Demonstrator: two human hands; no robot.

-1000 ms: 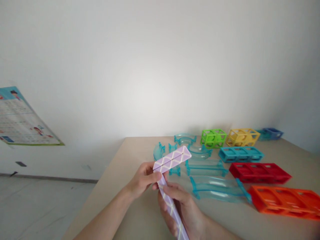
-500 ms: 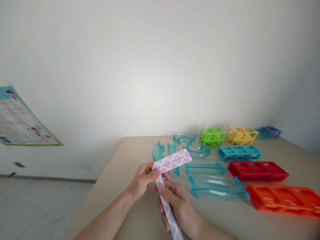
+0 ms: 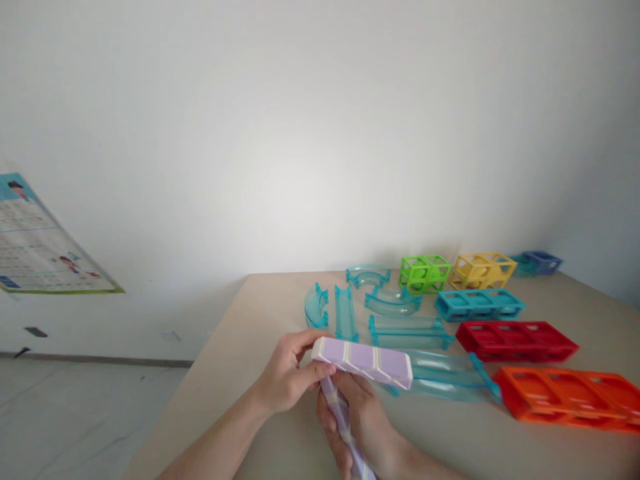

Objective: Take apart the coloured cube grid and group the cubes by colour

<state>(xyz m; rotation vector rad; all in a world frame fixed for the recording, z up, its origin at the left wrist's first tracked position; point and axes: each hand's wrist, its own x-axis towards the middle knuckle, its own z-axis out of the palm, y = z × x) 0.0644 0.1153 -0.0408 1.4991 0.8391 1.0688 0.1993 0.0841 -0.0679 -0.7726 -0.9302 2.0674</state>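
A lilac and white snake puzzle (image 3: 370,362) is bent at a corner in front of me, above the table. One straight arm of it points right, and the other runs down toward the bottom edge of the view. My left hand (image 3: 286,377) pinches it near the bend, thumb in front. Wrapped round the lower arm is my right hand (image 3: 363,413), just below the bend and partly covered by the upper arm. The puzzle hides part of a clear blue track piece (image 3: 445,377) behind it.
On the tan table (image 3: 250,313) lie several clear blue track pieces (image 3: 410,331). To the right stand orange (image 3: 570,398), red (image 3: 515,341), teal (image 3: 479,305), yellow (image 3: 483,270), green (image 3: 425,273) and dark blue (image 3: 543,262) frame blocks. A poster (image 3: 45,240) hangs on the wall at left.
The puzzle's upper arm has swung down to the right and turned, now showing rectangular faces instead of triangles. Both hands have stayed on the puzzle, the right one turning slightly.
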